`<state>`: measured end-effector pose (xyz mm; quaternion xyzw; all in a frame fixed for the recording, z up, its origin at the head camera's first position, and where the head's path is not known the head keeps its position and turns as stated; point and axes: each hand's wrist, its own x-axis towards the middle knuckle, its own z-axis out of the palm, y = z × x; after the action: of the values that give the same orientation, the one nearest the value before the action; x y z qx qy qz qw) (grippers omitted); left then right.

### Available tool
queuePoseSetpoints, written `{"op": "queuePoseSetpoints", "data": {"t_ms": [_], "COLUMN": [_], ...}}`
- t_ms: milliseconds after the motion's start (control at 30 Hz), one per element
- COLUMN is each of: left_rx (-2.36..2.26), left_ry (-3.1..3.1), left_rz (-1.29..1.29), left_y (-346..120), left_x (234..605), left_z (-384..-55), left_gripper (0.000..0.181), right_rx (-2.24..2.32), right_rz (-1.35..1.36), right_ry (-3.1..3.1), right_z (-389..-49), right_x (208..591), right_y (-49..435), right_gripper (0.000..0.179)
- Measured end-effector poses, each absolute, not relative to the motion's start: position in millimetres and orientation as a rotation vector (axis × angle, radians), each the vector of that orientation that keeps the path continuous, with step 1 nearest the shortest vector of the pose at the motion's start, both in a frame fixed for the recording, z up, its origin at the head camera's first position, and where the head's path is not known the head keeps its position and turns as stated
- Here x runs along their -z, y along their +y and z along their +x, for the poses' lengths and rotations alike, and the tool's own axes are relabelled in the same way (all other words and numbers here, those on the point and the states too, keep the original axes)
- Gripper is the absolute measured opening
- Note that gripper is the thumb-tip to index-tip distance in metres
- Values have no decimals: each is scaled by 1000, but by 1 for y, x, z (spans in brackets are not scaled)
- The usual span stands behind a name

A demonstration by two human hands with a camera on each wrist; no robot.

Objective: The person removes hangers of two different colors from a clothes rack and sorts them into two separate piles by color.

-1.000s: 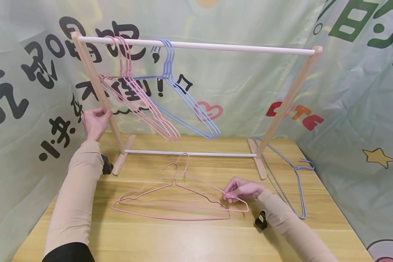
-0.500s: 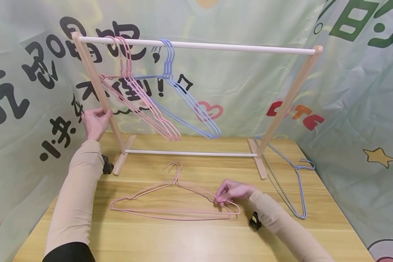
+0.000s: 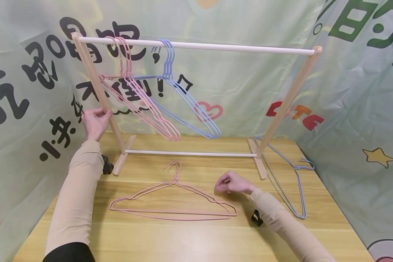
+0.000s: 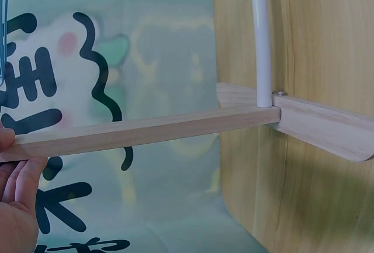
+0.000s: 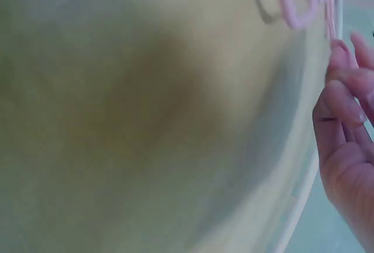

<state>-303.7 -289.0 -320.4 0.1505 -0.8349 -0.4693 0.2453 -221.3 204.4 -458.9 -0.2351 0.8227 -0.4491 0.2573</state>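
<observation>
My left hand pinches the left wooden post of a small clothes rack. In the left wrist view, its thumb and fingers lie on either side of that post. Two pink hangers lie nearly stacked on the table in front of the rack, hooks pointing to the back. Just beyond their right shoulder is my right hand, fingers loosely curled and holding nothing. The right wrist view is blurred, with the hand at its right edge and a pink hanger end apart from it.
Several pink hangers and several blue hangers hang from the rack's white top rod. Blue hangers lie by the rack's right foot. A printed cloth surrounds the wooden table.
My right hand slid the upper pink hanger left onto the lower one, then let go and moved slightly back and up. The left hand stays on the post.
</observation>
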Motion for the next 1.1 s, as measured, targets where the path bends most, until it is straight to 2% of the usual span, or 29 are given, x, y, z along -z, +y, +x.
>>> {"op": "queuePoseSetpoints", "data": {"t_ms": [267,433,567,700,867,1100], "left_rx": [1300,1300,1315,1315,1312,1295], "left_ry": [-2282,-2284,-2275,-2272,-2269,-2264], "left_rz": [422,418,430,437,424,394], "left_y": [-290,-291,-293,-294,-292,-288], "left_x": [321,322,322,321,321,320], "left_z": [-304,-303,-302,-300,-301,-302], "left_gripper": [39,39,41,40,40,38], "right_rx": [1494,1822,2075,2128,2086,2100], "right_rz": [-648,-657,-687,-730,-716,-755], "right_ry": [2268,2170,1960,1869,1849,1799], "right_z": [-250,-267,-274,-277,-275,-273], "right_x": [415,366,324,295,279,278], "right_y": [209,199,184,167,151,146], "right_gripper": [27,23,29,31,33,37]}}
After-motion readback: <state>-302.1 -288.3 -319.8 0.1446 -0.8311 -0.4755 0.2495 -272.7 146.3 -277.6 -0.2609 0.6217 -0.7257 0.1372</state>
